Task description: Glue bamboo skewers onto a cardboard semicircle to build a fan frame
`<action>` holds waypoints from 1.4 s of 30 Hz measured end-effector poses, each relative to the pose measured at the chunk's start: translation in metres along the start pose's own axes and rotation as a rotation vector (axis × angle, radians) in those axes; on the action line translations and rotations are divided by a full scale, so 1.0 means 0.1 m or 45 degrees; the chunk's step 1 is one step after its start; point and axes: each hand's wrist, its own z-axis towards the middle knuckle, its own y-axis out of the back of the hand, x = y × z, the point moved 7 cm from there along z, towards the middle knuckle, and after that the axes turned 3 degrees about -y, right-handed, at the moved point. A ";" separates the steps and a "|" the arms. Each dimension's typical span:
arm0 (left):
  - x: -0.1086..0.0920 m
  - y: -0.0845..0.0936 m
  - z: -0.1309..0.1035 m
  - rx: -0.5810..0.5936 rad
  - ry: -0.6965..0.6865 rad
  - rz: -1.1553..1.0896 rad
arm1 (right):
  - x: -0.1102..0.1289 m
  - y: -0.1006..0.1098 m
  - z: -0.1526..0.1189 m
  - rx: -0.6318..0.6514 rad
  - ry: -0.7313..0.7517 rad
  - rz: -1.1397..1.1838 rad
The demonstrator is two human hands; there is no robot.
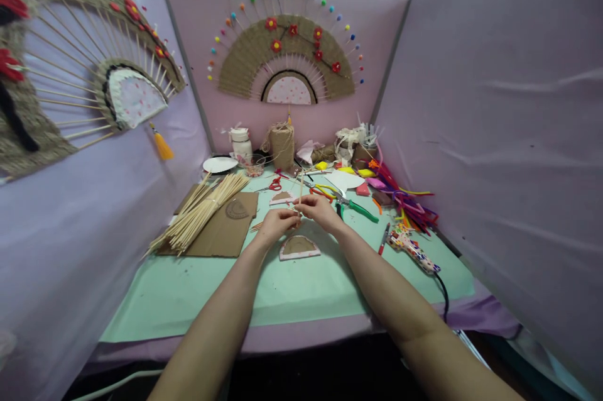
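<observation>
My left hand [281, 224] and my right hand [315, 207] are close together over the middle of the green table. Both hands have their fingers pinched around a thin wooden stick [301, 188] that stands upright between them. Just below my hands lies a half-round cardboard piece [300, 247] with a pale patterned edge. A second half-round piece [281, 197] is on the table just beyond my left hand. A few short sticks [257, 226] lie to the left of my left hand.
On the left, a bundle of sticks [207, 209] rests on cardboard [235, 239]. Red scissors [275, 184], green-handled pliers [362, 209] and a glue gun [412, 250] lie around my hands. Jars and twine stand behind; a decorated fan [245, 52] hangs on the back panel.
</observation>
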 end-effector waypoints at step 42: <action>-0.03 0.01 0.01 -0.276 -0.274 0.213 | 0.19 -0.05 -0.05 -0.152 0.293 -0.293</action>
